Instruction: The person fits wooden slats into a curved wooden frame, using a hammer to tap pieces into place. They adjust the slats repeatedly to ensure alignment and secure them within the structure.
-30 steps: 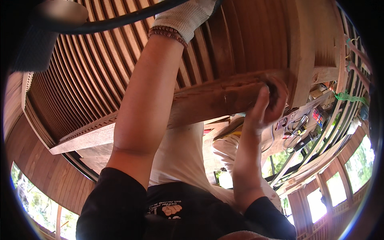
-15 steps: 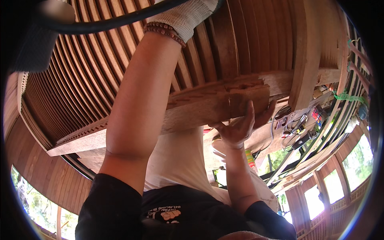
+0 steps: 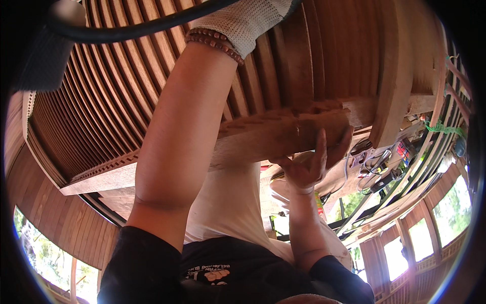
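A large panel of parallel wooden slats fills the upper part of the view, edged on my side by a wooden rail. My left hand, in a knitted pale glove with a beaded bracelet at the wrist, reaches across the slats. Its fingers run past the top edge, so what they do is hidden. Under the rail's near side is my bare right hand, its fingers stretched up and apart against a short wooden block at the rail. The thumb points left beneath the rail.
A dark cable arcs across the top left, close to the camera. An upright wooden board stands right of the slats. Beyond my right hand lie wires and tools, with green rope tied to poles. A plank wall curves at lower left.
Both hands and the right part of the panel appear slightly farther right. My right hand keeps its spread fingers against the block.
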Available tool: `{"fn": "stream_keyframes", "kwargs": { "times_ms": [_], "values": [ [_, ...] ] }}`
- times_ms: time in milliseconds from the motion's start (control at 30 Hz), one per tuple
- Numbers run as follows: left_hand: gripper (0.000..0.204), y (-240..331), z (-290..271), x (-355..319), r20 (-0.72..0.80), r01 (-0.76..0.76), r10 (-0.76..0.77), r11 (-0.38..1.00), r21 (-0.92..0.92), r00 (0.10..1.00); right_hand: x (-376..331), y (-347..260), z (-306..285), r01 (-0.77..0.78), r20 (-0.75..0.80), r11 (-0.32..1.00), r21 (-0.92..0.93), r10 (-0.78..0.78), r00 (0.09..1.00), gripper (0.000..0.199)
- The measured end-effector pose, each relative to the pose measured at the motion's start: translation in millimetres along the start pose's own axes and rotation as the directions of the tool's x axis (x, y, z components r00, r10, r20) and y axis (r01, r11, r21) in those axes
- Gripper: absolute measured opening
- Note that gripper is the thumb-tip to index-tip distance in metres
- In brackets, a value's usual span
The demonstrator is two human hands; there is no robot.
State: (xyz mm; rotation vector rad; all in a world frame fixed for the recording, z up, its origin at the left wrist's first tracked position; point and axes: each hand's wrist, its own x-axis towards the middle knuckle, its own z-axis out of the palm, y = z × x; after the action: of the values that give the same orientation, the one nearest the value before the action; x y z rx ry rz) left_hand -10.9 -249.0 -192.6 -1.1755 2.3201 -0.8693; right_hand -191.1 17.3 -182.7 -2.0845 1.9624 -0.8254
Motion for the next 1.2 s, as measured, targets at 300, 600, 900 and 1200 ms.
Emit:
{"fn": "stream_keyframes", "kwargs": {
  "times_ms": [300,600,900,1200],
  "values": [
    [0.04,-17.1,-32.5,-2.9,0.537,0.483,-0.261,-0.246,-0.841,0.802,5.8,2.2,1.6,0.013,-0.009,1.0,0.021,-0.013,1.0,0.106],
    [0.046,-13.3,-26.8,-7.1,0.522,0.509,-0.284,-0.124,-0.852,0.805,3.2,1.7,3.2,-0.01,-0.014,0.999,0.038,0.011,1.0,0.104],
    [0.052,-19.4,-29.9,-11.6,0.529,0.528,-0.289,-0.087,-0.845,0.798,7.8,-0.9,-0.2,0.013,-0.009,0.999,0.03,-0.013,1.0,0.104],
    [0.058,-9.1,-26.0,-12.4,0.517,0.516,-0.273,-0.082,-0.853,0.811,1.4,2.3,3.9,0.011,-0.028,1.0,0.025,-0.01,1.0,0.102]
  ]
}}
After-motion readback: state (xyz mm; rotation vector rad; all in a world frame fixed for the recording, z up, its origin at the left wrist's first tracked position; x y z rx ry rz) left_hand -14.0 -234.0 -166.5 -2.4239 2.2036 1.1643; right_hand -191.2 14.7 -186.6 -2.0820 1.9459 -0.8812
